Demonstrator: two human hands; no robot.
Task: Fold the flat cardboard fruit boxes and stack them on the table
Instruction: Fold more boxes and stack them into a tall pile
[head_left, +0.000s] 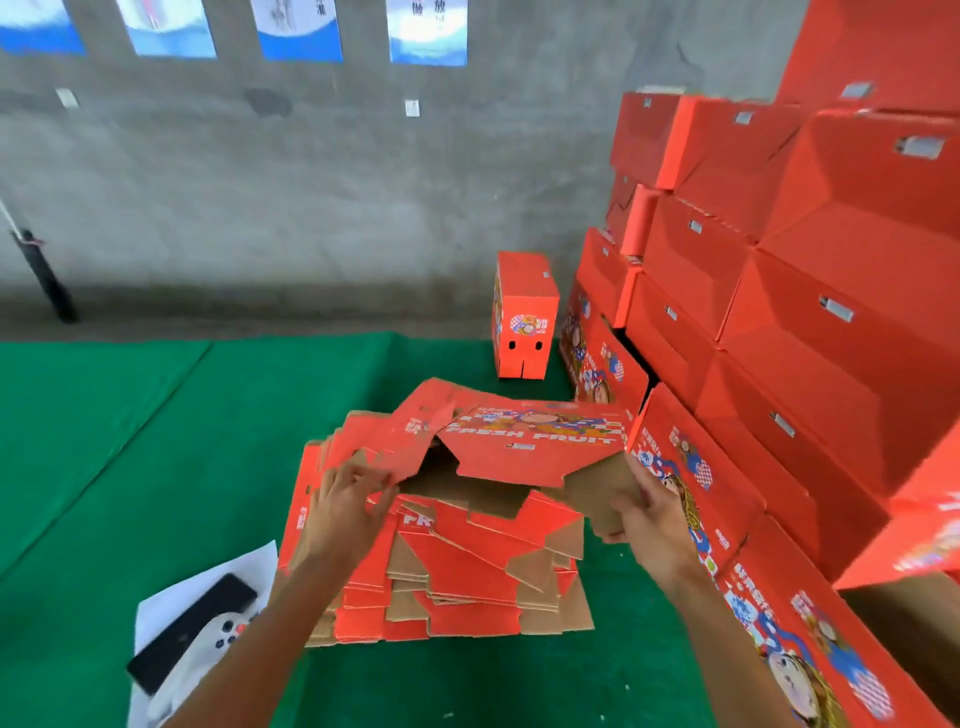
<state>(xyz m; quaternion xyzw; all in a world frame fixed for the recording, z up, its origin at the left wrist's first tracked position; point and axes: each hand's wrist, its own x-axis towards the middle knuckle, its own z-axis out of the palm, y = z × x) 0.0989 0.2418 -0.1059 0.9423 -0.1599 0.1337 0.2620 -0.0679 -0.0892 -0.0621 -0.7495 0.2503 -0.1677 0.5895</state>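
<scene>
A grey concrete wall (311, 197) with blue-and-white posters backs a table under green cloth (130, 441), and at the middle of the view sits the pile of flat boxes (457, 577), red print and brown board, fanned a little unevenly. From two to five o'clock rises the stack of folded boxes (789, 322), many rows deep, with one folded box (524, 317) standing alone toward twelve o'clock of the pile; so a good share of the work looks done, though the pile is thick enough that plenty is left. The top flat box (524, 447) (the one reading FRESH FRUIT) is lifted off the pile and partly opened, not yet squared into shape. The left hand (348, 509) holds its nine o'clock edge, fingers curled over the red flap with the thumb side beneath as far as can be told. The right hand (649, 525) pinches the brown flap at its three o'clock corner, thumb on top, the board running between thumb and fingers. At seven o'clock a dark phone (187, 629) and a white controller (228, 623) lie on white paper (260, 561)
</scene>
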